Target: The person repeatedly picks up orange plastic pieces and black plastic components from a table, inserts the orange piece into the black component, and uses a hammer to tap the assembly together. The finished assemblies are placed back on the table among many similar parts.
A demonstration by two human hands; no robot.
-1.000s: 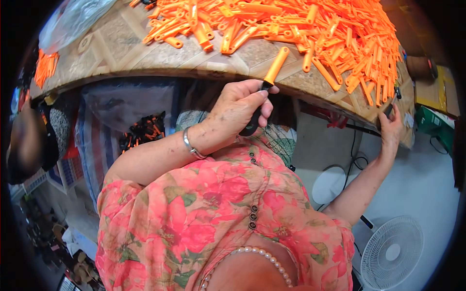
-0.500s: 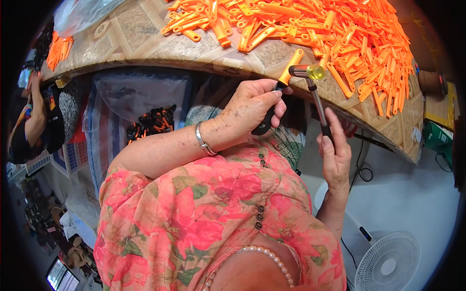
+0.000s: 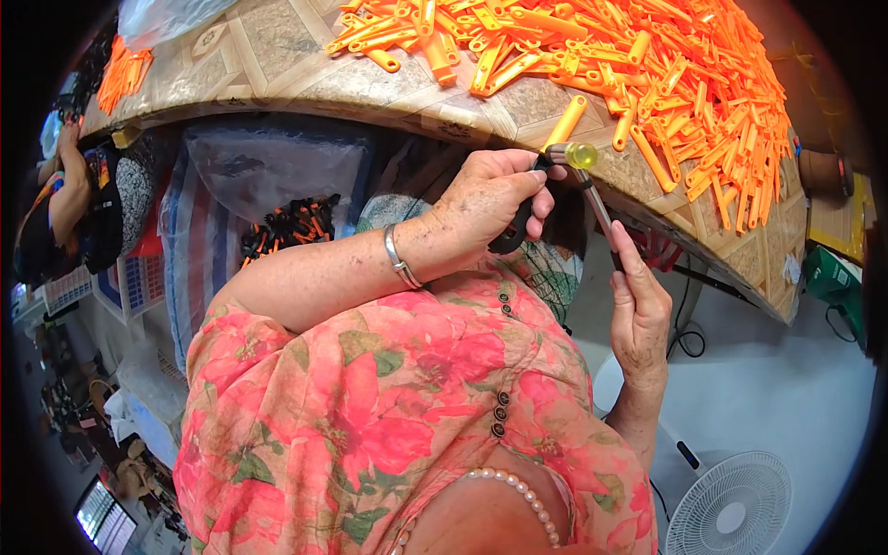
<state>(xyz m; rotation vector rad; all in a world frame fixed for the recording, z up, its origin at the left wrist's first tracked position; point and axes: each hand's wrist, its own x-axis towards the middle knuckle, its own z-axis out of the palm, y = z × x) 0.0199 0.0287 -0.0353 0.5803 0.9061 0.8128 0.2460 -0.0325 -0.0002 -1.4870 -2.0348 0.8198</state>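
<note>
Closed around a black looped handle (image 3: 509, 240) is my left hand (image 3: 499, 190), just off the table's near edge. A flat orange plastic piece (image 3: 567, 118) sticks out past my fingers at the handle's far end. My right hand (image 3: 641, 310) grips the dark lower shaft of a small hammer (image 3: 598, 208). The hammer has a metal head with a clear yellow face (image 3: 582, 155). Its head sits right at the spot where the orange piece meets the black handle, covering that joint. Whether they touch cannot be made out.
A big heap of orange plastic pieces (image 3: 698, 120) covers the far right of the patterned table (image 3: 277, 55). Below it, a lined bag (image 3: 268, 176) holds black-and-orange parts (image 3: 296, 227). A white fan (image 3: 731, 513) stands at lower right; another person (image 3: 69, 199) is at far left.
The hammer's head has come down and to the left, from beside the orange piece onto its joint with the black handle. My left hand keeps its grip. The whole view has shifted slightly.
</note>
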